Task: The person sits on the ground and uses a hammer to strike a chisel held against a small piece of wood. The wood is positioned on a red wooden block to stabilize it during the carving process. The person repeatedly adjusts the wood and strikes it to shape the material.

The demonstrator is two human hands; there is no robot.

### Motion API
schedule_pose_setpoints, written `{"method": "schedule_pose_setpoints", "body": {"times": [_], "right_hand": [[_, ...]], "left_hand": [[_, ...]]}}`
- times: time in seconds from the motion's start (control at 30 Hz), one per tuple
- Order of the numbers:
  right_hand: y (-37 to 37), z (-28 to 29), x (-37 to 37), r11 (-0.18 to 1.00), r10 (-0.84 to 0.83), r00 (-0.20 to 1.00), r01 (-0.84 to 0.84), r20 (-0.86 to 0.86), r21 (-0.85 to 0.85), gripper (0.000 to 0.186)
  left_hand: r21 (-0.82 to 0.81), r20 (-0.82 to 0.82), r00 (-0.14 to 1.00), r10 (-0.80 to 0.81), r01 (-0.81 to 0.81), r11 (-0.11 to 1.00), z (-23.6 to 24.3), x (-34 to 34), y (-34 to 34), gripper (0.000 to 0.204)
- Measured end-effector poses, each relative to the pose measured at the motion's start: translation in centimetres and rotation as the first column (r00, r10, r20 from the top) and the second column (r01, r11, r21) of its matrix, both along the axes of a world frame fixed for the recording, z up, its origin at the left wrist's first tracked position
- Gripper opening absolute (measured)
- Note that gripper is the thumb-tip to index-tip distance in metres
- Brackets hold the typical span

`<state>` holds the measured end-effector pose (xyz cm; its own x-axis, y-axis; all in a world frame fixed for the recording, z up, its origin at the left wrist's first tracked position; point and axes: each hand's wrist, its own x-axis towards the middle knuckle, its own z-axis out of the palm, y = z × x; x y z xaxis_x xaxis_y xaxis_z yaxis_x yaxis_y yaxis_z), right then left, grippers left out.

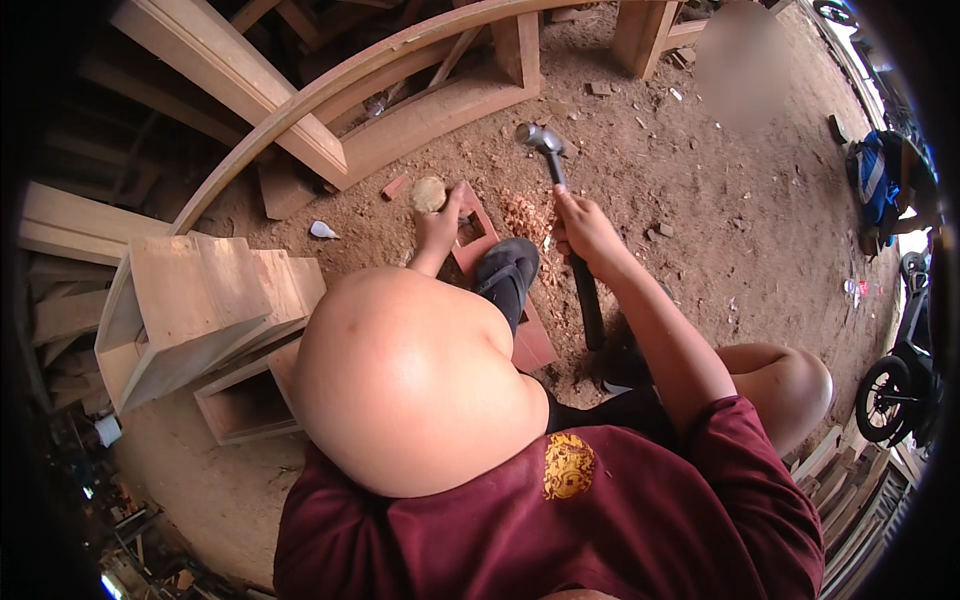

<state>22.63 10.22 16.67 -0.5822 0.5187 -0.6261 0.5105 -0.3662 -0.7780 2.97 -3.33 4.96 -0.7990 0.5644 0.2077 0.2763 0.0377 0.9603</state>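
My right hand is closed around the dark handle of a hammer, its metal head raised beyond the fist. My left hand grips an upright piece with a round, tan, wood-like top; its lower part is hidden. Beside that hand lies a reddish wooden board with a rectangular opening cut in it. My foot in a black sandal rests on this board. Pale wood shavings are heaped to the right of the board.
A curved wooden frame arches across the far left, with stepped wooden pieces nearer. A small white bottle lies on the dirt floor. At the right are another person in blue and a parked two-wheeler.
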Motion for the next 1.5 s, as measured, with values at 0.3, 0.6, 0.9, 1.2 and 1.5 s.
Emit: {"method": "schedule_pose_setpoints", "body": {"times": [0.3, 0.6, 0.9, 1.2, 1.5], "right_hand": [[1.6, 3.1, -1.1, 0.993, -0.106, 0.976, 0.093, -0.190, -0.078, 0.043], [0.8, 9.3, -1.3, 0.997, 0.022, 0.909, 0.010, -0.415, 0.075, 0.039], [1.8, 27.1, -1.1, 0.891, 0.085, 0.429, 0.372, -0.899, 0.261, 0.047], [-2.3, 4.4, -3.2, 0.618, 0.486, 0.845, -0.512, 0.221, 0.596, 0.051], [-2.1, 24.3, -3.4, 0.789, 0.287, 0.583, 0.306, -0.760, 0.533, 0.043]], "left_hand": [[0.081, 0.160, 0.986, -0.054, 0.041, 0.996, -1.0, -1.2, -0.9, 0.021], [-0.114, -0.127, 0.992, -0.012, -0.003, 0.994, -2.4, 0.1, 0.2, 0.017], [-0.074, -0.006, 1.000, 0.005, -0.005, 0.997, -1.5, -1.6, 0.0, 0.021], [-0.020, -0.163, 0.982, -0.099, 0.097, 0.995, -1.3, 0.0, 1.4, 0.011], [-0.132, -0.090, 0.994, -0.056, 0.044, 0.990, -0.4, -1.1, -1.3, 0.023]]}}
